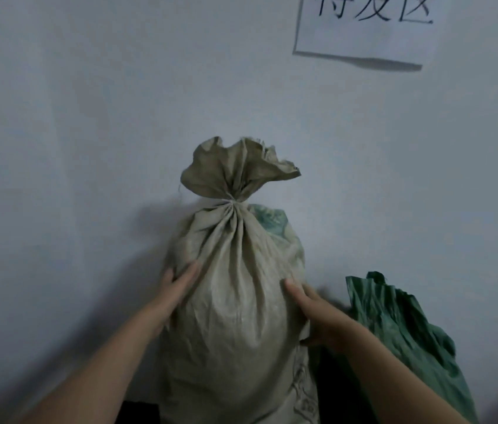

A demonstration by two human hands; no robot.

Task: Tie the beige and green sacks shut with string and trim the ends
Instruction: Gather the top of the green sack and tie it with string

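Both forearms reach in from below, bare. Left hand (pixel 177 289) lies flat on the left flank of the beige sack (pixel 235 316), fingers straight and together, pressing the cloth, nothing gripped. Right hand (pixel 311 313) is on the sack's right flank, thumb laid on the front face. Its fingers go round the side out of sight, so cannot tell if they grip the cloth or just cup it.

The beige sack stands upright between the hands, full, with faint print low on its right side. The neck is gathered and cinched with thin white string (pixel 230 201), and the mouth flares open above the tie. String ends not visible.

Green sack (pixel 394 325) is just right of the beige one, lower and slumped, top crumpled; no tie seen.

Behind both is a plain pale wall (pixel 88 117). A white paper sign (pixel 363 32) with black handwritten characters is stuck on it, up and to the right.
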